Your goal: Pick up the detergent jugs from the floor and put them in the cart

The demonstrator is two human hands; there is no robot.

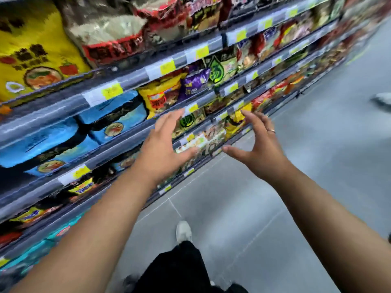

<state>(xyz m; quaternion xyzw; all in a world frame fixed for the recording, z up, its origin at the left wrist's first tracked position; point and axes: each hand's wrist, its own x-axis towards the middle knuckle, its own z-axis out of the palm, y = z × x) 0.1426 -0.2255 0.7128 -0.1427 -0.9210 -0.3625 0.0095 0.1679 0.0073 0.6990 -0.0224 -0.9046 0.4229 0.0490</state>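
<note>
- Both arms are stretched out in front of the person, a gap of air between the two palms.
- The left hand (163,144) is wide open with its fingers straight and spread, and it holds nothing.
- The right hand (262,149) is open too, fingers loosely bent and thumb out, with a ring (271,130) on one finger; it is also empty.
- Neither hand touches the shelf (137,79) to the left; they hang in the aisle in front of its lower rows.
- The shelf is packed with food packets: a large yellow pack (27,49) up top and blue packs (114,115) below it, with yellow price tags along the rails.
- No detergent jug and no cart are anywhere in view, so I cannot tell where either one stands.
- The grey tiled floor (296,187) is bare where it shows, apart from the person's white shoe (183,230) and dark trousers (179,269), plus a pale blur (382,101) at the right edge that I cannot make out.
- The whole scene is smeared, which suggests walking or a turning head.
- My read: this is transit between steps, either heading for a jug or returning from the cart.
- The next move calls for finding a jug on the floor, bending down to it, and taking its handle or body firmly in these free hands, since a full jug is likely heavy.
</note>
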